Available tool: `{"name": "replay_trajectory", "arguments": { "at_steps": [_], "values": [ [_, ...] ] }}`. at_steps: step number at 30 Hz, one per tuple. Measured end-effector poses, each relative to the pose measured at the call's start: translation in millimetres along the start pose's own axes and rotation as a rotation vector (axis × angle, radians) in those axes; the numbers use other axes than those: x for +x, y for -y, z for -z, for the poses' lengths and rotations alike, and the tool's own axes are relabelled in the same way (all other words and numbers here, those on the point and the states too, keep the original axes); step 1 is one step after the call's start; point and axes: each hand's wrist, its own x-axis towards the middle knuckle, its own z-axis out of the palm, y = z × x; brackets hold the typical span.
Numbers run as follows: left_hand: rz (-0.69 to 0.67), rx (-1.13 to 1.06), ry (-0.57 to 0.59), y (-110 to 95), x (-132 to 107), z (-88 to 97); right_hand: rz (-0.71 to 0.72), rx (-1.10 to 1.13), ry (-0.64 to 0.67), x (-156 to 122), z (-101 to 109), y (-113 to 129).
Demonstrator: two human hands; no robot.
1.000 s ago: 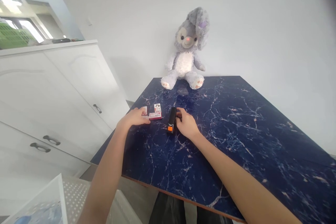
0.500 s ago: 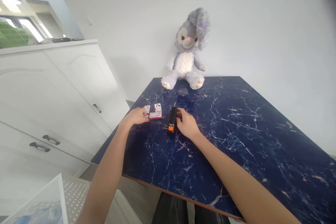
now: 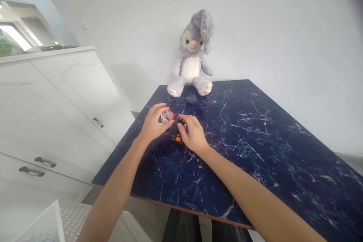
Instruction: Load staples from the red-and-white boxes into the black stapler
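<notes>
My left hand (image 3: 155,123) curls round some small red-and-white boxes (image 3: 168,115), its thumb on the near side and its fingers on the far side. The hand hides part of them, so their number cannot be made out. Just to the right, a slim black oblong object with an orange patch (image 3: 178,138) lies lengthwise on the dark blue marbled table (image 3: 244,151). My right hand (image 3: 193,133) grips it from the right, thumb over its top and fingertips by its far end. The two hands are close together.
A grey plush rabbit (image 3: 191,66) sits at the table's back edge against the white wall. White cabinets (image 3: 65,109) with dark handles stand to the left. A white-rimmed bin (image 3: 58,215) is at the lower left, below the table.
My left hand has moved from beside the boxes to around them, and they are now turned and bunched together. My right hand has moved from beside the black object to over it.
</notes>
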Motion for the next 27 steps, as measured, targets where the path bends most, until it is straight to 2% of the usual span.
{"name": "replay_trajectory", "arguments": {
  "at_steps": [5, 7, 10, 15, 19, 27],
  "values": [
    [-0.104, -0.037, 0.013, -18.2, -5.2, -16.2, -0.102, 0.139, -0.011, 0.8, 0.3, -2.3],
    [-0.146, -0.069, 0.060, -19.4, -6.1, -19.6, -0.148, 0.208, -0.010, 2.0, 2.0, -3.7],
    [-0.134, -0.117, 0.089, -17.2, -6.6, -22.3, -0.179, 0.312, -0.027, 3.8, 3.9, -4.2],
    [-0.076, -0.143, -0.005, -10.8, -6.1, -23.9, -0.225, 0.406, -0.059, 5.0, 4.1, -7.5],
    [-0.051, -0.194, -0.020, -9.2, -5.5, -25.2, -0.220, 0.421, -0.073, 4.5, 2.0, -13.4],
    [-0.078, -0.165, -0.082, -5.8, -7.3, -28.7, -0.182, 0.420, -0.147, 6.0, -2.1, -15.3]
  ]
}}
